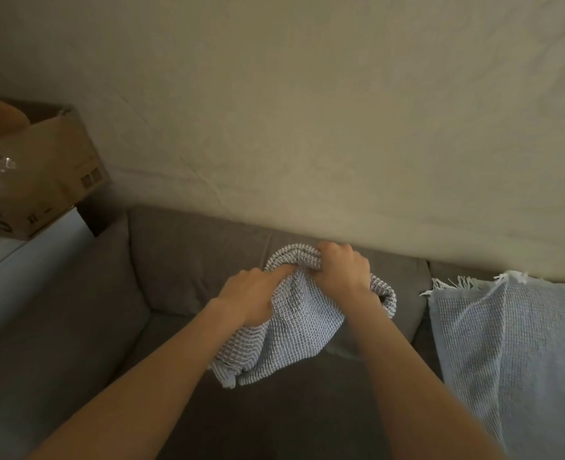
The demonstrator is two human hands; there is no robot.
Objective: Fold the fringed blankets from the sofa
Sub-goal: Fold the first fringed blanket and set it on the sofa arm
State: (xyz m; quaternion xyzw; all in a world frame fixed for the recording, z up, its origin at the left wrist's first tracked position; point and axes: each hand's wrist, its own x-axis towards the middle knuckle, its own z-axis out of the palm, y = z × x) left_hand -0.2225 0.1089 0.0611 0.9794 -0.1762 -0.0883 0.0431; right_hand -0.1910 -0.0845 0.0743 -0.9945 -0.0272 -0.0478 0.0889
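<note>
Bunching between both grips: left hand (pixel 254 298) and right hand (pixel 342 268) clench blanket (pixel 297 320).

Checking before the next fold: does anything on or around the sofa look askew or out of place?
Nothing damaged or spilled. The waffle-weave blanket is bunched in both hands, left hand and right hand, not yet flat. The second blanket lies skewed over the sofa back, fringe rumpled. A cardboard box sits tilted at left.
</note>
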